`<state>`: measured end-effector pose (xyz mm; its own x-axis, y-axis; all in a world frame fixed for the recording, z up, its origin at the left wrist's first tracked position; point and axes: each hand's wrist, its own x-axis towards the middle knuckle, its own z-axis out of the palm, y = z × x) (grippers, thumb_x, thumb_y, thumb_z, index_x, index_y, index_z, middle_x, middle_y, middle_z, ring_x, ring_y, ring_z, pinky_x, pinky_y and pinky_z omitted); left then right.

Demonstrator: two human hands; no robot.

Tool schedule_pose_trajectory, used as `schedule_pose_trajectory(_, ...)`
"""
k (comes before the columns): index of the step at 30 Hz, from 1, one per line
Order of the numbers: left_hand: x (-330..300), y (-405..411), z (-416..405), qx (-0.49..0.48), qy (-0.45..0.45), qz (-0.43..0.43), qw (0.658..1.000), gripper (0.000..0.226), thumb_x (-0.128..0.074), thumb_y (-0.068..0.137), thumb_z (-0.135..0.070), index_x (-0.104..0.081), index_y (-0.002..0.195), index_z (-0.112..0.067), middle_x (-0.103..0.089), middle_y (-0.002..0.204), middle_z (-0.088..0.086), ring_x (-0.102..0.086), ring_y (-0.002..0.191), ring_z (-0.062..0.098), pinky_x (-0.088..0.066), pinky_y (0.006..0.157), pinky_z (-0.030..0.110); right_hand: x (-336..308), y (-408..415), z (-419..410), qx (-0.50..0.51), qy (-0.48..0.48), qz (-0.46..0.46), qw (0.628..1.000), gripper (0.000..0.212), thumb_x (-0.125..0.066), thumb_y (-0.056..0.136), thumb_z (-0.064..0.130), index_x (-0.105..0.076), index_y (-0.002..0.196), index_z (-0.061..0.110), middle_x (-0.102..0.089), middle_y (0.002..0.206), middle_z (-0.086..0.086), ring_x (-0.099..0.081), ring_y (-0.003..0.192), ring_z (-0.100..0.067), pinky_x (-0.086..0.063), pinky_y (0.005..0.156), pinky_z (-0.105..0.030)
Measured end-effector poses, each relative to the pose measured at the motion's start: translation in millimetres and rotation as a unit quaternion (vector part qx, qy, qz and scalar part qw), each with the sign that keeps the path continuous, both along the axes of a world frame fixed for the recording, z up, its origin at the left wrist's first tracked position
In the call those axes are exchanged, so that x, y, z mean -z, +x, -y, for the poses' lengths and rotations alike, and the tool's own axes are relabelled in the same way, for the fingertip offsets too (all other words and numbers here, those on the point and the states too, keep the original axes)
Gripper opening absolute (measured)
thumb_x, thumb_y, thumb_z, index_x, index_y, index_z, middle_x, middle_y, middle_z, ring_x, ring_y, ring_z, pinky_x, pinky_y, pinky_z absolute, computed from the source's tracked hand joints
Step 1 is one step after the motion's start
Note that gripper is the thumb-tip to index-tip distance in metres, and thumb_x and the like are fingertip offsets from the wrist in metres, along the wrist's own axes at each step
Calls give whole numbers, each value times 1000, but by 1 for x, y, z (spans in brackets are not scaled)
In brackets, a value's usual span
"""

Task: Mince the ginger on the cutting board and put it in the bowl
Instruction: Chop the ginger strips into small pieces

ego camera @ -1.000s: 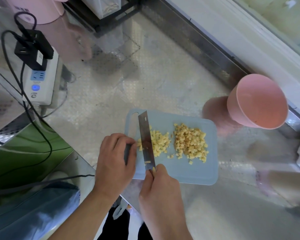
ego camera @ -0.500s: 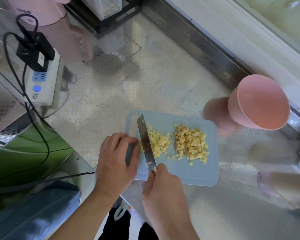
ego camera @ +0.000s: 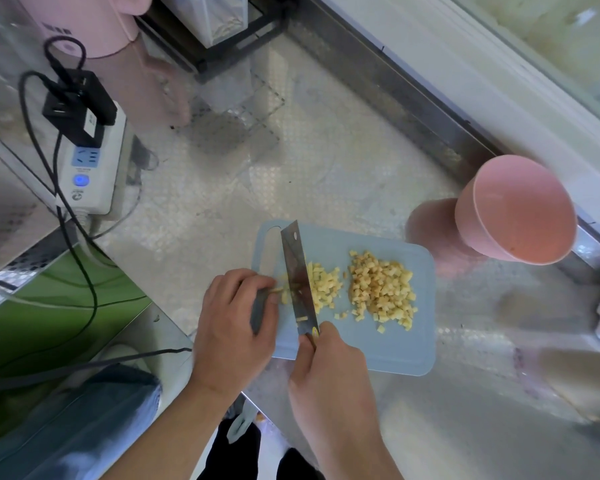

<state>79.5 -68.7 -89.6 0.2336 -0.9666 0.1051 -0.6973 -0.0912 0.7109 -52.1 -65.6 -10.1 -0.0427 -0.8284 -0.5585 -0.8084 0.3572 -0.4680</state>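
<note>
Right hand [ego camera: 329,375] was wrapped around the knife [ego camera: 297,278] handle, grip clamped on it; handle itself hidden under the fingers. Blade lay lengthwise across the left part of the light-blue cutting board [ego camera: 388,351], tip pointing away from the person, a few ginger bits stuck to its flat.

Left hand [ego camera: 236,327] sat at the board's left edge, fingers curled, fingertips holding small uncut ginger pieces [ego camera: 280,292] right against the blade's left side. Grip closed on those pieces.

Minced ginger was all on the board, in two lots: a smaller pile [ego camera: 323,285] just right of the blade and touching it, and a larger pile [ego camera: 381,289] further right, with a few loose cubes between and below them.

Pink bowl [ego camera: 520,209] stood on the counter [ego camera: 222,188] beyond the board's far right corner, near it but apart; no ginger visible inside.

Counter was patterned shiny metal. At far left a white power strip [ego camera: 90,168] with a lit blue button, a black adapter [ego camera: 80,102] plugged in and black cables trailing off. A pink appliance [ego camera: 94,26] stood at the far left corner. Some white object at the right edge, too blurred to identify.
</note>
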Motion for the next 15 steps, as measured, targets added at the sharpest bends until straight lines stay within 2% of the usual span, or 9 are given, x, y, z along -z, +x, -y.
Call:
schedule_pose_trajectory(2, -1, 0, -1, -14, 10, -12, 1000, 19, -63, 94, -25, -67, 111, -16, -57, 110, -5, -53, 104, 17, -46, 93, 28, -5, -2, -3, -6, -4, 0, 1000, 29, -40, 102, 30, -31, 75, 23, -47, 63, 3, -42, 56, -18, -30, 48, -30)
schedule_pose_trajectory(4, -2, 0, 0, -19, 5, -12, 1000, 13, -68, 93, -19, -64, 104, -15, -57, 105, -5, -53, 100, 18, -43, 90, 24, -9, -1, -5, -15, -4, -1, 1000, 29, -39, 103, 32, -32, 76, 24, -50, 65, 2, -45, 58, -19, -31, 48, -30)
schedule_pose_trajectory(9, -3, 0, 1, -19, -5, 3, 1000, 13, -72, 91, -8, -60, 91, -13, -55, 94, -5, -50, 90, 19, -45, 81, 33, -9, 4, -8, -22, 20, -16, 999, 25, -37, 103, 34, -34, 80, 24, -54, 71, 1, -53, 68, -22, -33, 53, -30)
schedule_pose_trajectory(13, -2, 0, 1, -20, -5, -2, 1000, 11, -69, 93, -8, -60, 90, -14, -55, 93, -6, -50, 90, 18, -45, 80, 32, -7, 7, -8, -23, 34, -27, 999, 22, -37, 103, 32, -37, 83, 23, -58, 76, 1, -60, 75, -22, -39, 57, -31)
schedule_pose_trajectory(15, -3, -1, 1, -23, 3, -5, 1000, 13, -71, 91, -7, -61, 90, -14, -55, 93, -6, -49, 90, 17, -44, 80, 31, -7, 9, -7, -27, 43, -36, 998, 22, -38, 103, 31, -35, 82, 24, -56, 76, 2, -59, 74, -21, -37, 54, -30)
